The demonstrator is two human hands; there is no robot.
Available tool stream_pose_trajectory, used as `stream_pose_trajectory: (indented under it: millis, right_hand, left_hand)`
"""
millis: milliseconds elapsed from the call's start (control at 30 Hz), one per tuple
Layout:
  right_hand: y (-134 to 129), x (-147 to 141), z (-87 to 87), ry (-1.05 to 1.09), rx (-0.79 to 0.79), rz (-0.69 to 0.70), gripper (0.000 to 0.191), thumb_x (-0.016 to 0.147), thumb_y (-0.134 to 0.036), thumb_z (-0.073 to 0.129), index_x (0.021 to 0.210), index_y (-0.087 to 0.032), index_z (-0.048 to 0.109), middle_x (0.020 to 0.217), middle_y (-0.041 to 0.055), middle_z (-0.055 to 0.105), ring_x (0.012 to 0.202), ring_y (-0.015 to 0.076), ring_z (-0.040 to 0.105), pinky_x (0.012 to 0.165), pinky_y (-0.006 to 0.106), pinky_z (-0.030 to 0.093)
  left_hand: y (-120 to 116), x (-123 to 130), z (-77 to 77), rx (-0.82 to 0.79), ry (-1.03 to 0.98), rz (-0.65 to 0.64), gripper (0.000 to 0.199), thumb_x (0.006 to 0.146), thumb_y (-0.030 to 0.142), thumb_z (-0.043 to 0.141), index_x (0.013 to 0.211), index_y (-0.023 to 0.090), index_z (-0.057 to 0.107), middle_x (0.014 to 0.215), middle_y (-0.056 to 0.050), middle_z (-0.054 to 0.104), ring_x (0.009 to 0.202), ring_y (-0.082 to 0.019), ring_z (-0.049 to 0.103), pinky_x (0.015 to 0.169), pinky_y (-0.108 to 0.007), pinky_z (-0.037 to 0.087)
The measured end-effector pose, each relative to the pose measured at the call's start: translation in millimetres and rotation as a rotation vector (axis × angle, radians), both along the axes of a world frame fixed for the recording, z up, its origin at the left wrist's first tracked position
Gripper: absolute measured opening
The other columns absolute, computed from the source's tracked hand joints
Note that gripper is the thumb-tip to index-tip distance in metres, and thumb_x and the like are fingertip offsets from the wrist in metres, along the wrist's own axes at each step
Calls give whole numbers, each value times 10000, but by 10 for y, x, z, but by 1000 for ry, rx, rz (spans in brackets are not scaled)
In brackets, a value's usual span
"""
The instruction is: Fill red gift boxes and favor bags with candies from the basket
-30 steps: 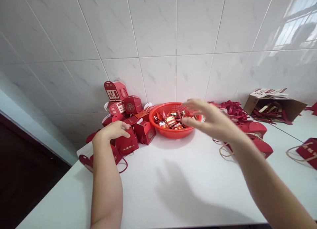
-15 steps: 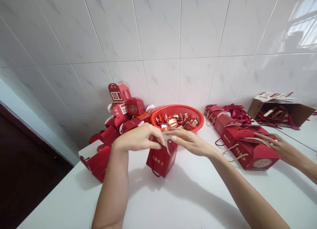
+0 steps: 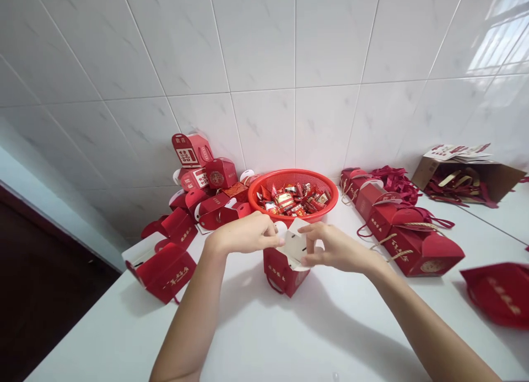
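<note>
A red gift box (image 3: 278, 273) with gold lettering stands on the white table in front of me, its top open and its pale inside showing. My left hand (image 3: 248, 234) pinches the edge of its left side between thumb and fingers. On the opposite side, my right hand (image 3: 330, 247) has thumb and fingers closed on a white-lined flap (image 3: 298, 248). Just behind the box sits a red plastic basket (image 3: 253, 197) holding many wrapped candies (image 3: 291, 200).
Red gift boxes (image 3: 192, 197) are piled at left against the tiled wall; an open one (image 3: 165, 272) lies in front. At right stand a row of red boxes (image 3: 425, 252), red ribbons (image 3: 394, 183) and a cardboard box (image 3: 504, 181). Another red box (image 3: 498, 294) is at the right edge.
The box top has opened wider, with my right hand now gripping its flap. Another person's hand has left the right-hand row, and a red box has appeared at the right edge.
</note>
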State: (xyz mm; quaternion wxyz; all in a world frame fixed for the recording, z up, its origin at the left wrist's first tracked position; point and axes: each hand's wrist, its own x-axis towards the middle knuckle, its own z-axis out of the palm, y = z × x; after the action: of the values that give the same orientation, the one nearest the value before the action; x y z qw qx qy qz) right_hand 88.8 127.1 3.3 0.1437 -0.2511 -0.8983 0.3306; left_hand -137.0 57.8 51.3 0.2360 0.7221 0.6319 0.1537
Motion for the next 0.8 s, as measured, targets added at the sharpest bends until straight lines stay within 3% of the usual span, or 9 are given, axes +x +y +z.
stream_pose_trajectory:
  millis: [33,100,167,267,400,533,600,700,800]
  right_hand:
    - [-29,19,-13,-48,20,14,147,753,-289,761,786,-195,653,1126,92,662,1105,295,598,850,377,496]
    - [-91,49,-55,-119,78,19,300,722,-287,798,974,-201,661,1165,91,624,1120,289,574,889,385,483]
    - [-144,68,-108,-145,110,0,409,732,-300,804,1093,-200,640,1255,112,575,1177,297,546,941,390,463]
    - [-177,78,-193,-179,41,-31,398,800,-376,750,1134,-199,626,1281,130,557,1172,303,562,914,377,478]
    - [-163,50,-272,-212,1,-89,377,856,-474,677,1099,-188,638,1210,133,579,1104,303,595,884,391,489]
    - [-132,41,-208,-179,155,-166,342,842,-416,699,1074,-171,648,1208,156,598,1108,325,590,896,423,482]
    - [-69,55,-113,-80,183,-160,314,844,-382,695,1080,-178,655,1173,138,649,1072,307,618,888,412,486]
    - [146,48,44,130,169,-180,214,878,-364,630,994,-193,687,1027,86,721,954,254,664,839,369,501]
    - [487,-56,112,346,94,-236,149,859,-309,614,834,-187,695,922,57,735,867,209,676,822,324,508]
  left_hand:
    - [7,-7,0,-37,15,-10,303,703,481,687,585,202,663,661,-26,620,656,-196,598,567,-278,411]
    - [18,-18,2,-109,72,-44,242,644,444,717,698,208,709,802,-35,674,770,-224,630,619,-268,435]
    - [27,-30,-3,-155,154,-40,325,573,393,753,847,219,736,936,-40,697,887,-256,638,667,-265,451]
    - [63,-37,-53,-236,239,-1,475,539,318,762,1002,227,706,1043,-44,690,962,-268,634,680,-265,457]
    - [181,-6,-186,-291,279,17,393,545,216,716,934,209,659,1044,-46,664,911,-249,632,626,-263,442]
    - [283,6,-253,-219,319,88,378,576,228,691,951,207,642,1077,-66,628,897,-258,624,617,-281,448]
    - [300,-17,-224,-179,278,61,363,597,261,706,950,203,649,1067,-75,638,927,-269,626,643,-288,464]
    - [306,-65,-153,-73,75,-15,279,689,321,678,938,198,658,984,-63,688,918,-254,649,722,-296,499]
    - [348,-88,-145,137,-47,13,228,811,382,588,919,202,676,975,-49,721,923,-232,658,825,-304,503]
